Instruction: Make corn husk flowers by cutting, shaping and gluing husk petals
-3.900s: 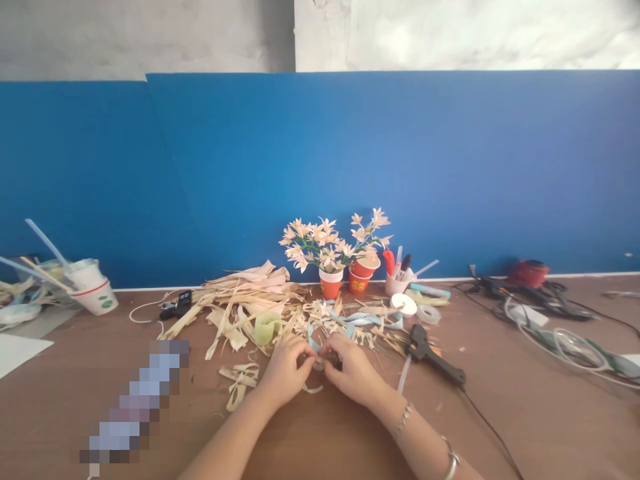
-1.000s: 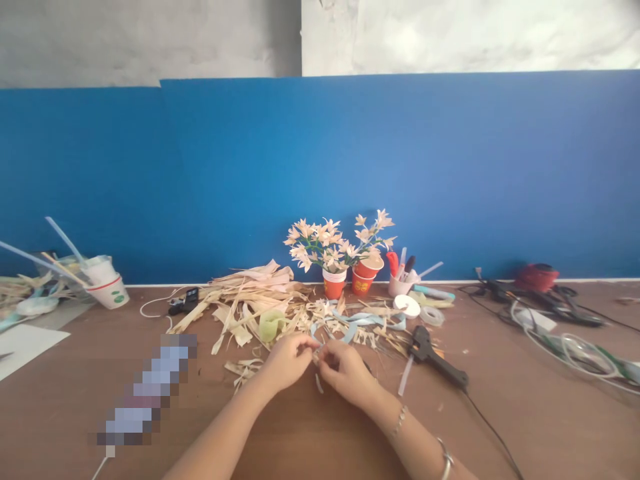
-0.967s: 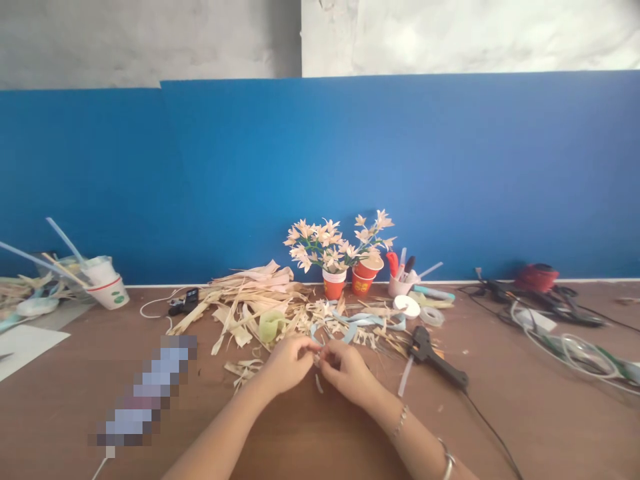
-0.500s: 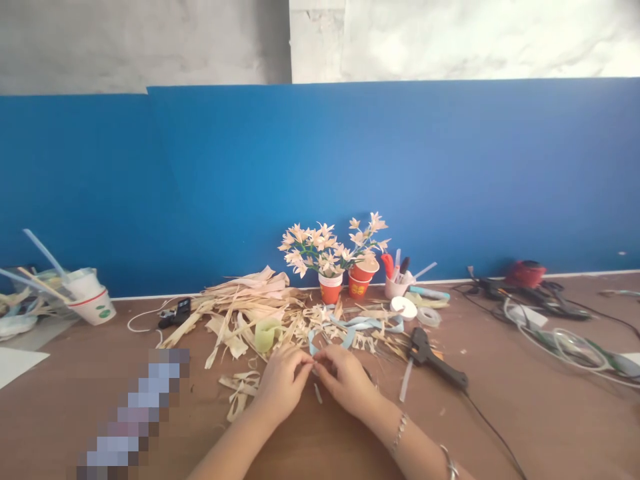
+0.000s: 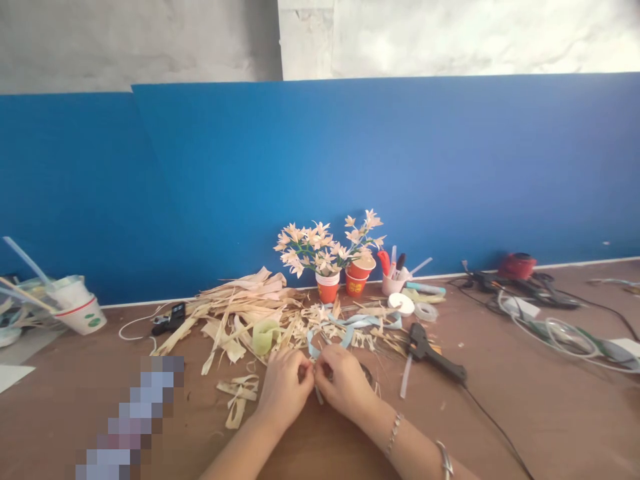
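My left hand (image 5: pixel 285 385) and my right hand (image 5: pixel 345 380) meet low in the middle of the view, thumbs and forefingers pinched together at the tips. Whatever sits between those fingertips is too small to make out. Just beyond the fingers lie a pale blue ribbon (image 5: pixel 367 321) and a heap of dried husk strips (image 5: pixel 250 293). A curled pale green strip (image 5: pixel 264 337) rests by my left hand. Right of my right hand is a black glue gun (image 5: pixel 435 355) with a clear glue stick (image 5: pixel 406 377) beside it. A dark round object beside my right wrist is mostly hidden.
Cream flowers (image 5: pixel 313 243) stand in red paper cups (image 5: pixel 327 290) against a blue partition (image 5: pixel 225 167). A pot of tools (image 5: pixel 393 285) and a tape roll (image 5: pixel 426 312) are near them. Cables (image 5: pixel 565 337) spread at right; a white cup (image 5: pixel 83 313) stands left.
My fingers have curled a little more, with the two pinches still close together. The whole scene has shifted slightly left as the head view turned.
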`<state>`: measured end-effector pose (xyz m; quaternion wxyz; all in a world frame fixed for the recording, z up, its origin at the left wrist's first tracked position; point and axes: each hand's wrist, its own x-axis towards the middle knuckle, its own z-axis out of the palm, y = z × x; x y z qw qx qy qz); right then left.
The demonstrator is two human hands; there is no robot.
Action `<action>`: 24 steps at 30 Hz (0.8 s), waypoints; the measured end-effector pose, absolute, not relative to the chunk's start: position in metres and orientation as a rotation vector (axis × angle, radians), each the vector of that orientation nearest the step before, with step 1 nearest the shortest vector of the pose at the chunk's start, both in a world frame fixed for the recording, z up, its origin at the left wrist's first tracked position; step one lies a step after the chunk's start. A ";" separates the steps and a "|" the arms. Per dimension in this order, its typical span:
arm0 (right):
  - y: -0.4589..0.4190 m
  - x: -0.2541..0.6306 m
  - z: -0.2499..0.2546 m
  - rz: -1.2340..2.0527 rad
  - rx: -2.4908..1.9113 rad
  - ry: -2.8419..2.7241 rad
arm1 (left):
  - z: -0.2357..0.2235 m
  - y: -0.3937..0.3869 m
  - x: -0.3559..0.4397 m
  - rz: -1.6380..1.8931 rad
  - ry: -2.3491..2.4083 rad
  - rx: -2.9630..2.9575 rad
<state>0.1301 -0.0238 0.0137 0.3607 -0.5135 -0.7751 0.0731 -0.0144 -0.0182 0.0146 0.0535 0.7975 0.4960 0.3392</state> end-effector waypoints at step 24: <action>-0.020 0.131 0.011 0.233 -1.228 -1.923 | 0.014 -0.019 -0.009 1.110 1.627 2.331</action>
